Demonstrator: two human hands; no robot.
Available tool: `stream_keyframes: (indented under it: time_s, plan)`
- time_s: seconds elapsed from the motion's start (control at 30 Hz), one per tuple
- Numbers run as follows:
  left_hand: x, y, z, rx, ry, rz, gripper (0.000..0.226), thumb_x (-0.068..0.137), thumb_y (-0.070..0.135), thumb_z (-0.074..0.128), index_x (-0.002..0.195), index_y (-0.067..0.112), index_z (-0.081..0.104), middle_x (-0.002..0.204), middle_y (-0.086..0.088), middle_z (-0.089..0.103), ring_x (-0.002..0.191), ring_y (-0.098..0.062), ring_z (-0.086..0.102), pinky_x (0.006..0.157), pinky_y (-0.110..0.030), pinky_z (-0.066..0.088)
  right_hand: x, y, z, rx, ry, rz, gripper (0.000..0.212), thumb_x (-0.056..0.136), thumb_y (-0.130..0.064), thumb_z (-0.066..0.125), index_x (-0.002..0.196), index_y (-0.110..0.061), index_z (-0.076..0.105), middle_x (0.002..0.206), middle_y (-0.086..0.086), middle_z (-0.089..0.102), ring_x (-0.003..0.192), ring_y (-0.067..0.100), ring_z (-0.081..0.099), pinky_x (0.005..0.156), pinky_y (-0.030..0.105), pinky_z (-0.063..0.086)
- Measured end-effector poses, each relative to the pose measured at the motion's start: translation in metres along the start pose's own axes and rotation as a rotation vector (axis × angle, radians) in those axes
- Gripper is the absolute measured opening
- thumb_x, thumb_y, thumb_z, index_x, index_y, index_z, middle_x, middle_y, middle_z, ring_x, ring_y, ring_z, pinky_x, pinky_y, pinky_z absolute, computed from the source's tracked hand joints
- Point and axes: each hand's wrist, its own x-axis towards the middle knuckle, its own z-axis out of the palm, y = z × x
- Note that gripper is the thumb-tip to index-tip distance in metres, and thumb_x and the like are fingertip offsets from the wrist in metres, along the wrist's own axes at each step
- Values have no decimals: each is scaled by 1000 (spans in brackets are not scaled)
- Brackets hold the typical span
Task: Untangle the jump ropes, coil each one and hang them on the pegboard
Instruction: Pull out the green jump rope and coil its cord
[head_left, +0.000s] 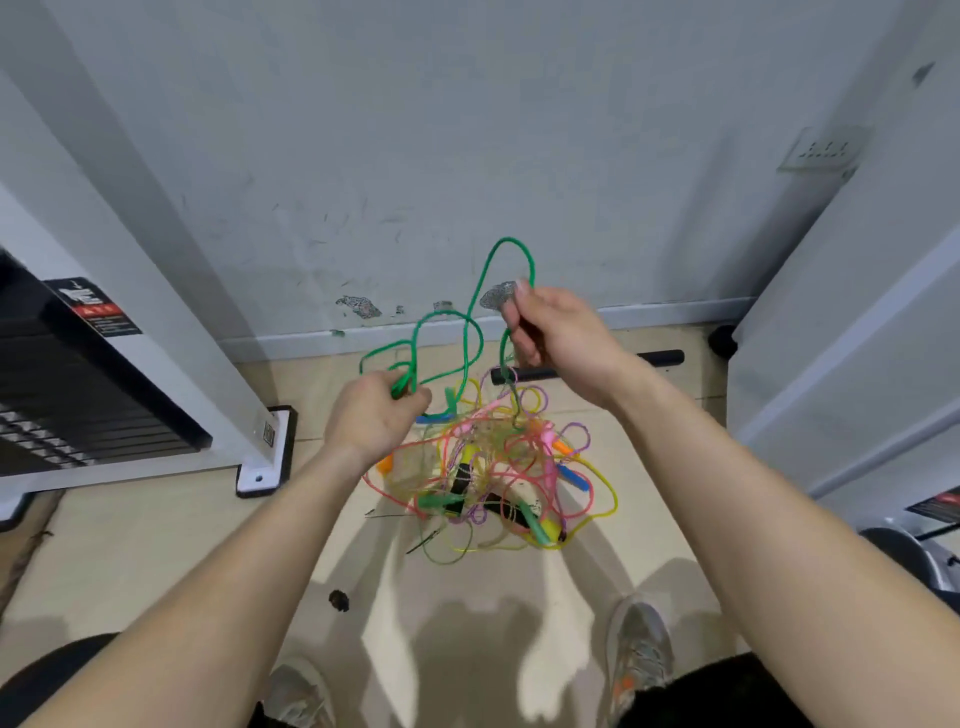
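A green jump rope (470, 332) loops in the air between my hands. My left hand (374, 415) grips a bunch of its loops at the lower left. My right hand (550, 327) pinches the rope higher up, with one tall loop arching above the fingers. From my right hand a strand drops into the tangled pile of jump ropes (493, 478) on the floor, a knot of pink, yellow, purple and green cords with orange, blue, green and black handles. No pegboard is in view.
A grey wall stands straight ahead. A white machine frame with a black weight stack (78, 395) fills the left, its foot plate (265, 457) near the pile. Another white frame (831, 364) rises on the right. A black bar (587, 366) lies behind the pile. My shoes (639, 649) stand below.
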Motion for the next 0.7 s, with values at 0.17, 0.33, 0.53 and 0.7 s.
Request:
stream_keyframes:
  time_s: [0.17,0.33,0.53,0.7]
  plan:
    - [-34,35,15,-436,-271,189,22,99,8,57,116,7,69,90,33,58,65,22,27,68,-6,46,-5,-51,30,295,-49,20,40,108,-39,34,76,-18,44,50,-3,35,42,11,29,55,27,39]
    - [-44,46,23,-522,-225,209,14,99,11,58,91,20,65,52,19,51,42,2,35,47,-21,29,-10,-81,47,541,-126,27,40,107,-42,35,74,-21,44,52,-4,31,41,11,26,48,24,41]
    - [-47,40,21,-802,-746,98,29,101,8,46,90,8,72,63,2,33,54,-12,28,49,-24,24,-5,-85,42,587,-2,48,40,107,-43,36,76,-20,44,50,-4,29,42,12,26,52,25,49]
    - [-43,31,8,-879,-810,-77,23,84,19,54,61,17,54,66,-4,26,49,-10,26,46,-20,25,-1,-66,-1,610,287,84,40,107,-45,35,80,-20,50,52,-5,35,44,11,30,58,27,55]
